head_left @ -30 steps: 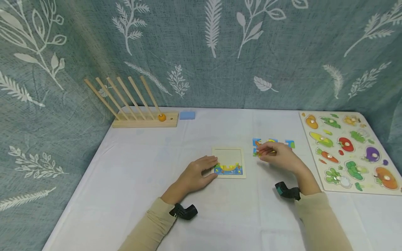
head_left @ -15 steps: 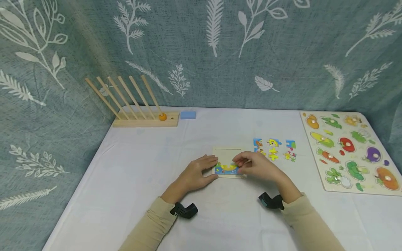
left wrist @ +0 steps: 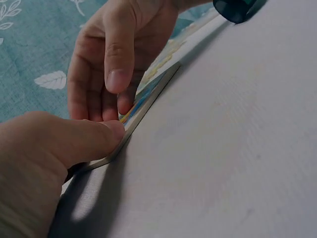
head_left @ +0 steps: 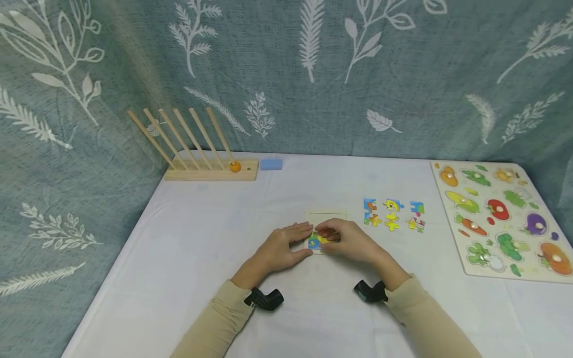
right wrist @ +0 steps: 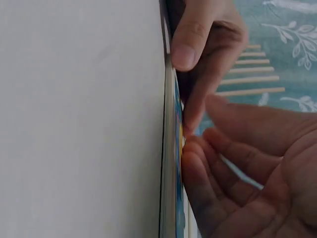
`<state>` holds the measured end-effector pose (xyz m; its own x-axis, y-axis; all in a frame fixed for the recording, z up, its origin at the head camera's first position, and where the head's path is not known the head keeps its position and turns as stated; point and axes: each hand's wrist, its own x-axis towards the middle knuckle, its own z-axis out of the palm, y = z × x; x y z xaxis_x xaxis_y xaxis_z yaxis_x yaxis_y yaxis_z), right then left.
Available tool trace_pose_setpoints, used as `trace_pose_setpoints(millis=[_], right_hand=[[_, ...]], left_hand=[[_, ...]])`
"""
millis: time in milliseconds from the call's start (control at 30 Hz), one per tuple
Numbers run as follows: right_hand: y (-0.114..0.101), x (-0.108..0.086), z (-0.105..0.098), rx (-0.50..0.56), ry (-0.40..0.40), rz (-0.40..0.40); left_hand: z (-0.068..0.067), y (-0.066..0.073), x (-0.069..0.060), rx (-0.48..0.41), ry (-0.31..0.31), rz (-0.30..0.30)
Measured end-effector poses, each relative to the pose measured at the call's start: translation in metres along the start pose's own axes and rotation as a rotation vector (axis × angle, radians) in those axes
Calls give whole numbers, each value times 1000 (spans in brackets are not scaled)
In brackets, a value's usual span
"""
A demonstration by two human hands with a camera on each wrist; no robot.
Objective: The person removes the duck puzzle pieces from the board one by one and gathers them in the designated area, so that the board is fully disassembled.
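Observation:
A small wooden jigsaw tray [head_left: 327, 215] lies flat, with blue and yellow picture pieces along its near part. My left hand [head_left: 283, 248] rests on its left side, fingers extended; in the left wrist view the thumb [left wrist: 106, 135] touches the near corner. Over the picture is my right hand [head_left: 351, 241], its bent fingertips touching the board. In the right wrist view the thumb [right wrist: 233, 111] stands apart from those fingertips, and I see no piece between them. Part of the picture is hidden beneath this hand. Several loose jigsaw pieces [head_left: 392, 222] lie to the right.
At the right is a vegetable peg puzzle board [head_left: 501, 219]. A wooden base [head_left: 210, 175] with several slanted dowels and an orange bead [head_left: 235, 167] stands at the back left, beside a flat blue block [head_left: 271, 164]. A patterned curtain [head_left: 286, 74] hangs behind the white-covered table [head_left: 179, 238].
My right hand has travelled left from the loose pieces to the tray and across its picture, uncovering the pieces at right. The left hand has stayed at the tray's left side.

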<state>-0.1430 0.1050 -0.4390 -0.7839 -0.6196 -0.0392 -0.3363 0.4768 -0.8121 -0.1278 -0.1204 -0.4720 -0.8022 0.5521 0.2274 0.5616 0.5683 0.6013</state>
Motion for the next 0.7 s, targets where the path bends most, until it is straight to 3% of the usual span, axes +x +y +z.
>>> trace_pose_setpoints(millis=[400, 700], right_hand=[[-3, 2, 9, -178, 57, 3], [2, 6, 11, -137, 58, 37]], left_hand=[[-2, 1, 0, -6, -21, -7], [-1, 0, 0, -13, -16, 3]])
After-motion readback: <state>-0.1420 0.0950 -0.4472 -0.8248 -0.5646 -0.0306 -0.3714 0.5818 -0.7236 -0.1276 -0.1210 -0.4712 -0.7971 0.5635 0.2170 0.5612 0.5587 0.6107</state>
